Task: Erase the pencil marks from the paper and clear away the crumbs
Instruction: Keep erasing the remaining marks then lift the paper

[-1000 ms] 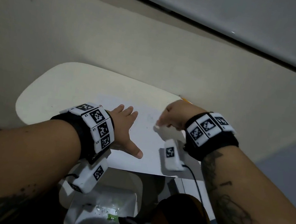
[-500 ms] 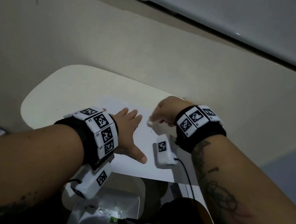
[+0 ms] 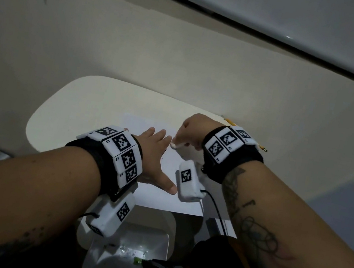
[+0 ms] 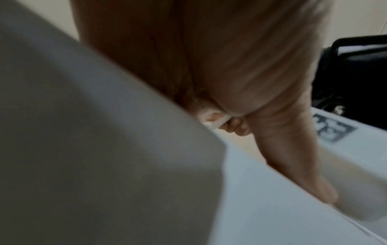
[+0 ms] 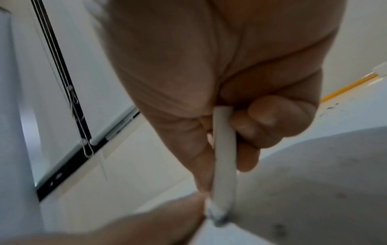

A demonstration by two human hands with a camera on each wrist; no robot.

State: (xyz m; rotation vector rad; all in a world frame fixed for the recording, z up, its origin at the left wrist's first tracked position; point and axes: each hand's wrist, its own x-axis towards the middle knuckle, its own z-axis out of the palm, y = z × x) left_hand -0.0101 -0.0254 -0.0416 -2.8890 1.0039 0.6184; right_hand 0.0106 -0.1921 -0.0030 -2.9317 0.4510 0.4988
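Eraser [image 5: 224, 154] pinched in your right hand [image 3: 191, 130], tip on paper [image 3: 161, 196] mid-sheet. Your left hand [image 3: 153, 153] lay flat, fingers spread, pinning paper. Pencil [image 3: 262, 147] sat at table [image 3: 77, 113] far-right edge.

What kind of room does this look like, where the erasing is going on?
Probably a classroom or study room: a small rounded desk holding paper and a yellow pencil, with what looks like a whiteboard on the wall above.

We see a dim head view, bowed at its edges. Both wrist views are soft with blur, perhaps from motion.
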